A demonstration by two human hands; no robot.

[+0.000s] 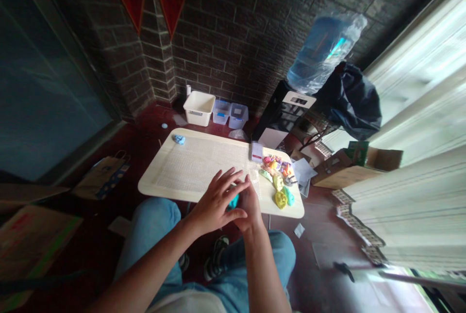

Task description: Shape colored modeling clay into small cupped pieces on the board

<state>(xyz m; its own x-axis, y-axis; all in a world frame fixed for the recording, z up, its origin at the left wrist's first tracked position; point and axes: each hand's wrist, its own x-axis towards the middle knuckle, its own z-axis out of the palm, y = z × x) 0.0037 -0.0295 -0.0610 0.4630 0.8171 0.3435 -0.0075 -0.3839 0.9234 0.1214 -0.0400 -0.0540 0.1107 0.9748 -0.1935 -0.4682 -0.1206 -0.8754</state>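
A teal lump of modelling clay (233,201) lies between my two hands, above the near edge of the low table. My left hand (218,201) reaches over it with fingers stretched and apart, its thumb pointing right. My right hand (250,206) cups the lump from the right side, palm turned toward it, fingers partly hidden behind the left ones. Most of the clay is covered. Close by on the right are a yellow clay lump (280,200), a mint-green clay lump (289,195) and a pale yellow clay piece (278,182).
The cream table (163,184) bears a textured mat (196,162), a blue clay lump (179,139), a phone (257,152) and several colourful clay pieces (274,162). Behind stand a white bin (199,114), clear boxes (238,116) and a water dispenser (280,114). Cardboard boxes (364,167) flank the right.
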